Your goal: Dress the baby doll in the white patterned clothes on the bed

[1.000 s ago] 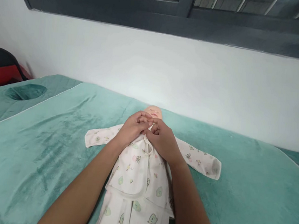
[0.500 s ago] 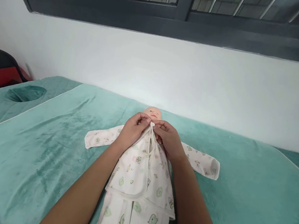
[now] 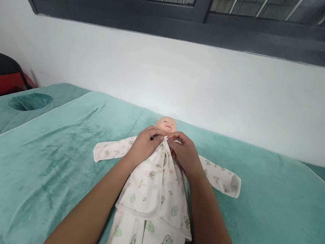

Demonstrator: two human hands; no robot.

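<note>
A baby doll [image 3: 167,124] lies on its back with its head toward the wall. It wears a white baby top [image 3: 147,189] printed with small animals, its long sleeves spread to both sides, and matching trousers [image 3: 157,240]. At the neckline, my left hand [image 3: 147,143] pinches the top's edge from the left. Opposite it, my right hand [image 3: 185,151] pinches the same collar, the fingertips of both hands nearly meeting just below the doll's chin. The cloth between them is drawn up to a point. A thin tie seems to hang down the front opening.
A green plush cover [image 3: 62,147] spreads under the doll, with a round hole [image 3: 30,101] at its left end. Behind stands a white wall [image 3: 155,75] below a dark window frame [image 3: 118,16]. A red and black object [image 3: 4,78] is at the far left.
Both hands stay at the collar. My left fingers have lowered slightly and more of the doll's chin shows. The view has shifted a little.
</note>
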